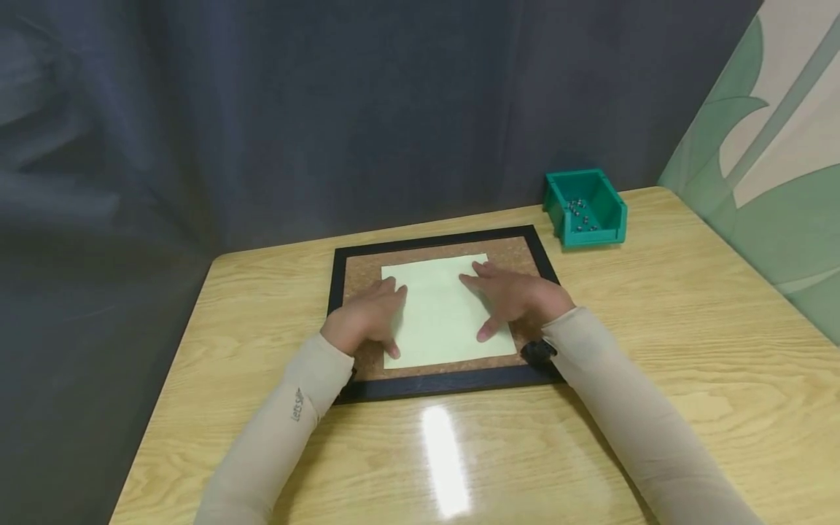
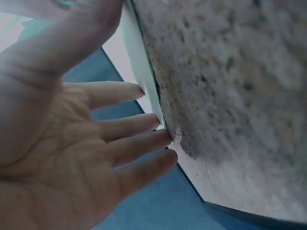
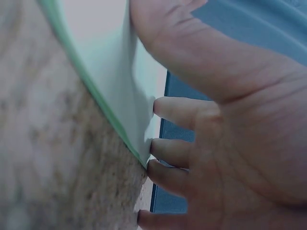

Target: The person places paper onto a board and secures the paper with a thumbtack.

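Observation:
A pale green sheet of paper [image 1: 436, 313] lies on a cork board [image 1: 367, 262] with a black frame. My left hand [image 1: 370, 317] rests along the paper's left side, fingers spread and fairly straight, thumb near the lower left corner. On the right side, my right hand [image 1: 515, 295] touches the sheet with its fingertips and thumb apart. In the left wrist view, the left fingertips [image 2: 165, 136] meet the paper's edge beside the bare cork. The right wrist view has the right fingertips [image 3: 156, 143] at the sheet's edge and the little finger on the cork. Neither hand grips anything.
A green open-front bin [image 1: 587, 237] with several small pins [image 1: 577, 208] in it stands at the table's back right. The wooden table [image 1: 689, 306] holds the board. A dark curtain [image 1: 367, 117] hangs behind, and a leaf-patterned wall [image 1: 781, 138] rises on the right.

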`<state>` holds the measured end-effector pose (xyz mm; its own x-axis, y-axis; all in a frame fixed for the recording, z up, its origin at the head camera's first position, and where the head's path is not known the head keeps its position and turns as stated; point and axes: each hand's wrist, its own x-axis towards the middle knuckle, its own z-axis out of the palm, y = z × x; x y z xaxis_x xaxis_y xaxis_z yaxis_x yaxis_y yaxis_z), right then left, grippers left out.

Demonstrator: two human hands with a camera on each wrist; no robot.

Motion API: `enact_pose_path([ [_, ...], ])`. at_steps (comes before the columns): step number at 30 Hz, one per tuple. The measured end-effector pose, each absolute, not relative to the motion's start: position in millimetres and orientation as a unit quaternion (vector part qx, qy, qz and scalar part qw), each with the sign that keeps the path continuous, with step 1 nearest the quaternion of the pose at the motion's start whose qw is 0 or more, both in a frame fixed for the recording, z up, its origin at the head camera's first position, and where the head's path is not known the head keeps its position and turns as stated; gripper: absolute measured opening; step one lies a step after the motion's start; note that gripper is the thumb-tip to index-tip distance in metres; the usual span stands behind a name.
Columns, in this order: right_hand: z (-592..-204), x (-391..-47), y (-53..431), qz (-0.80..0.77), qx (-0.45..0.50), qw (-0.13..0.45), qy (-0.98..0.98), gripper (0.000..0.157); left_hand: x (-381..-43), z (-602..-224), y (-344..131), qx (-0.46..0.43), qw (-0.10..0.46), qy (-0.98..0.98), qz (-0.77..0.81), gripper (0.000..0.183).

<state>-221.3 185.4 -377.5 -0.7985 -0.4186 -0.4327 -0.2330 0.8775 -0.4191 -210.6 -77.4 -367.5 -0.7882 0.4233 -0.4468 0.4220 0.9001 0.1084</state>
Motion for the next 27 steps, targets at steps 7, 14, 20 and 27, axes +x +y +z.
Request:
enact_pose_path([
  [7,-377,-221,187,-0.186,-0.158,0.266,0.933,0.122,-217,-363,-77,0.219,0.267,0.938,-0.009,0.129],
  [14,-381,-221,187,-0.184,-0.168,0.265,0.931,0.122,-224,-368,-82,0.201,0.293,0.934,0.019,0.137],
  [20,-380,-220,187,-0.184,-0.163,0.269,0.931,0.123,-229,-370,-84,0.194,0.302,0.933,0.028,0.140],
  [27,-379,-220,187,-0.186,-0.161,0.269,0.931,0.123,-224,-370,-80,0.200,0.271,0.942,0.003,0.136],
])
